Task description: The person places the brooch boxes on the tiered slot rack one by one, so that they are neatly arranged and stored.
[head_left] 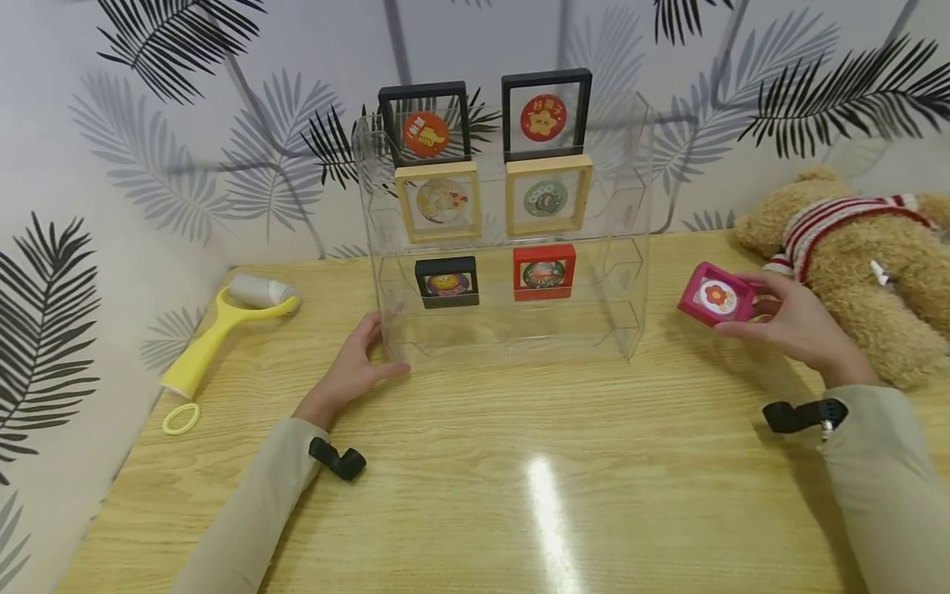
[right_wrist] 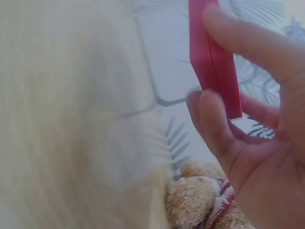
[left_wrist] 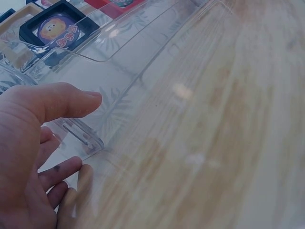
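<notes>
My right hand [head_left: 797,326] pinches a small pink square display frame [head_left: 698,307] by its right edge, above the table right of the clear rack. A round badge with a red flower shows in it. In the right wrist view the frame [right_wrist: 214,62] appears edge-on between thumb and fingers. By the lower left corner of a clear acrylic tiered rack [head_left: 512,334] is my left hand [head_left: 352,367], its fingers along the side and its thumb stretched out in front. The left wrist view shows that thumb [left_wrist: 71,101] over the corner; whether it touches is unclear.
The rack bears black frames [head_left: 545,153] on top, cream frames [head_left: 443,238] mid-level, and a small black frame [head_left: 448,301] beside a red one [head_left: 544,294] below. A yellow-handled lint roller [head_left: 211,346] lies left; a teddy bear [head_left: 861,272] lies right.
</notes>
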The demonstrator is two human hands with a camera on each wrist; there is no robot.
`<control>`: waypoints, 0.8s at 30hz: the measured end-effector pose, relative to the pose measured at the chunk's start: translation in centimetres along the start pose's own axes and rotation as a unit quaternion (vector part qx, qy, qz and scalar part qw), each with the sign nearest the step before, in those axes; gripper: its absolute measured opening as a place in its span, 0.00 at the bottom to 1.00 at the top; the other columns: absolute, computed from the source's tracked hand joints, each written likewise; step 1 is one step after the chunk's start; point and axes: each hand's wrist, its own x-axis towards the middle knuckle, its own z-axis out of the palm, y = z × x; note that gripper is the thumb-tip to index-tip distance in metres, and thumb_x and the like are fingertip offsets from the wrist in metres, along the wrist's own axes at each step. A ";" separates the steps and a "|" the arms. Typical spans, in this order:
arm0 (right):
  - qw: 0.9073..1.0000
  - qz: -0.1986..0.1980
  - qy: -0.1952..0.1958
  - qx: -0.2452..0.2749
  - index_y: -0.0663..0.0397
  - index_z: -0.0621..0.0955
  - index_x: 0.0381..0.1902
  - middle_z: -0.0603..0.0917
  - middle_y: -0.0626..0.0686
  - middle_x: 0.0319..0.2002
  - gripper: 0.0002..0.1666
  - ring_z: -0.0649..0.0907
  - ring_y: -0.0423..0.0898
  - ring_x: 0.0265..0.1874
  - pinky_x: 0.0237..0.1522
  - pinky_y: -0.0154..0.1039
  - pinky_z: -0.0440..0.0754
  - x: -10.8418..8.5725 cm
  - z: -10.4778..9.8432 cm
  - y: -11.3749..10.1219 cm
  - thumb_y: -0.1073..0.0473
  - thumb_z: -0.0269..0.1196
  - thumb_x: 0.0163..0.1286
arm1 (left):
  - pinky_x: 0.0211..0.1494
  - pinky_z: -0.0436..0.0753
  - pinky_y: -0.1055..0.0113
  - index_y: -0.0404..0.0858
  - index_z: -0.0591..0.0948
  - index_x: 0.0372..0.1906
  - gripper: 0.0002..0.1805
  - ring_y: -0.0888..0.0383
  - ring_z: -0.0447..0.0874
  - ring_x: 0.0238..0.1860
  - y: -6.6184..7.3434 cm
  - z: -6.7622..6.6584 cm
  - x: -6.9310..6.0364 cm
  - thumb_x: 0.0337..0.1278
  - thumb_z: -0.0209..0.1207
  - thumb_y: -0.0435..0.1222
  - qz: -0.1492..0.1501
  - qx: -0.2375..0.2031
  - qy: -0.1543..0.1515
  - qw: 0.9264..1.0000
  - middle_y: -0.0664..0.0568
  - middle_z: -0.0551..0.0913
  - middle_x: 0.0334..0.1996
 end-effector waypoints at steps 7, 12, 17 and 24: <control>0.994 -0.017 0.035 0.101 0.43 0.68 0.66 0.81 0.31 0.36 0.42 0.81 0.32 0.28 0.23 0.33 0.78 -0.3 -0.2 -1.8 0.72 0.69 0.56 | 0.75 0.51 0.47 0.35 0.60 0.69 0.43 0.42 0.58 0.72 0.0 0.0 0.1 0.47 0.68 0.25 0.013 0.004 0.001 1.000 0.40 0.63 0.71; 0.980 -0.077 0.031 0.179 0.49 0.70 0.66 0.86 0.38 0.34 0.41 0.82 0.36 0.24 0.20 0.33 0.78 -0.4 0.0 -3.5 0.79 0.64 0.57 | 0.75 0.51 0.47 0.35 0.60 0.69 0.43 0.42 0.57 0.73 -0.1 0.0 0.0 0.47 0.68 0.25 0.014 0.003 0.002 1.000 0.40 0.62 0.71; 0.970 -0.127 0.030 0.205 0.53 0.75 0.63 0.87 0.39 0.34 0.31 0.82 0.38 0.20 0.19 0.32 0.79 -0.7 0.4 -5.4 0.77 0.60 0.62 | 0.75 0.52 0.47 0.35 0.60 0.69 0.43 0.42 0.58 0.72 -0.1 0.1 0.0 0.46 0.68 0.25 0.008 0.003 0.002 1.000 0.39 0.63 0.71; 0.949 -0.199 0.028 0.243 0.57 0.81 0.50 0.87 0.44 0.27 0.18 0.81 0.40 0.12 0.16 0.29 0.78 -0.5 2.7 -8.3 0.76 0.55 0.67 | 0.75 0.52 0.47 0.34 0.59 0.69 0.43 0.41 0.58 0.72 0.0 0.0 0.1 0.47 0.68 0.25 -0.007 0.002 -0.002 1.000 0.37 0.64 0.70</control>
